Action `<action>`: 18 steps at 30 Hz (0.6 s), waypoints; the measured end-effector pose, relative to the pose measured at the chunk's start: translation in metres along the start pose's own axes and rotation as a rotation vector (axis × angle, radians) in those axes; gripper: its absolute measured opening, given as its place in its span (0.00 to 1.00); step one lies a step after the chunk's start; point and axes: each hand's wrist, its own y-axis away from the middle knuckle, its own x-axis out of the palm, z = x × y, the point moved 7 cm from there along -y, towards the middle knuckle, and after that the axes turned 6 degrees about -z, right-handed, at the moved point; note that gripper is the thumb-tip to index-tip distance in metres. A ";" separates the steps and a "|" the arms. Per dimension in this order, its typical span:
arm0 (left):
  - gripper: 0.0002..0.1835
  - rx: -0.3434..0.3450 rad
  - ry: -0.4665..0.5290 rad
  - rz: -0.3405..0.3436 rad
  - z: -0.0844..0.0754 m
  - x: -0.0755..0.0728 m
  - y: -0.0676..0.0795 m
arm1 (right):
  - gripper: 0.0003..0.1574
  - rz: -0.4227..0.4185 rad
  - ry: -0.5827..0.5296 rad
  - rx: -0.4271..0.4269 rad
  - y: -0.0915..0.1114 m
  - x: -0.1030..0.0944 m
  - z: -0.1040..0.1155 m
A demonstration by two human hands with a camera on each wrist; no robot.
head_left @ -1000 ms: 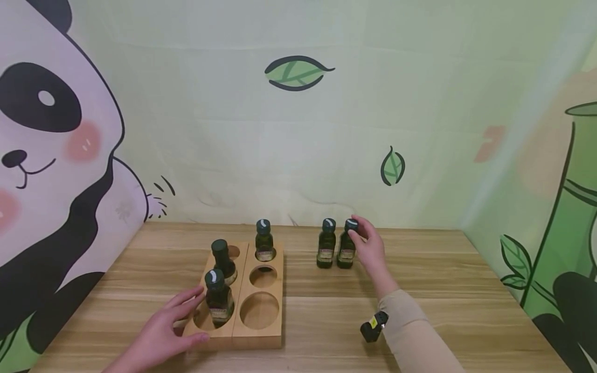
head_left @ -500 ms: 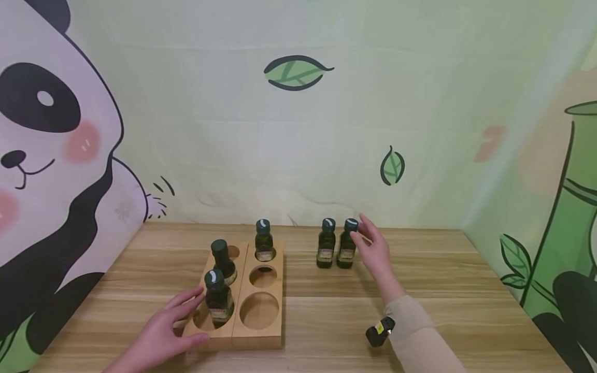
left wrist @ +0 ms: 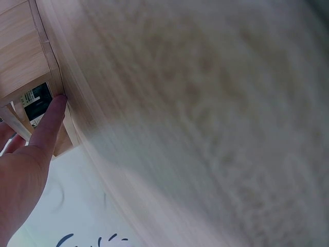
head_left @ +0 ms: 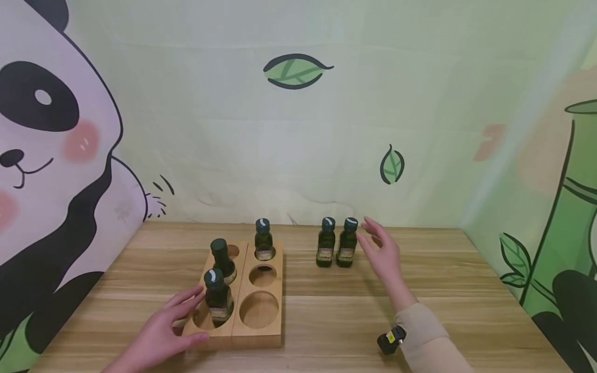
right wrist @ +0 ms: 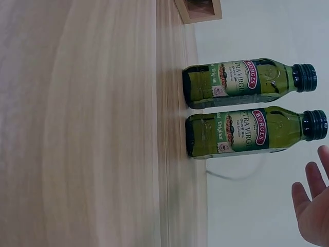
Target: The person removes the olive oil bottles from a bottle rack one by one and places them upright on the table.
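Note:
Two small green olive oil bottles, the left one (head_left: 325,243) and the right one (head_left: 347,243), stand upright side by side on the table. My right hand (head_left: 383,255) is just right of them, fingers spread and holding nothing. My left hand (head_left: 160,326) rests against the near left corner of a wooden holder (head_left: 257,342), its thumb along the front and its fingers at the left side. In the holder's round holes are a front left bottle (head_left: 218,300), a darker bottle (head_left: 223,261) behind it, tilted, and a back right bottle (head_left: 264,241).
The holder's front right hole (head_left: 259,311) and middle right hole (head_left: 263,277) have no bottle in them. A wood-grain table (head_left: 326,321) reaches back to a wall cloth (head_left: 210,129) printed with a panda and leaves. A small black camera (head_left: 391,340) sits at my right wrist.
My right hand has let go of the right-hand bottle and drawn away to the right. Both free-standing bottles have stayed put, as have my left hand and the holder.

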 end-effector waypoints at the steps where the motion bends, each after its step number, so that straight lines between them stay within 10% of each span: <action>1: 0.46 0.000 0.002 -0.002 0.000 0.000 0.000 | 0.29 -0.002 0.004 -0.001 0.001 -0.001 0.000; 18: 0.45 0.015 0.023 0.001 0.001 0.001 0.000 | 0.23 0.010 -0.013 -0.094 0.019 -0.001 0.040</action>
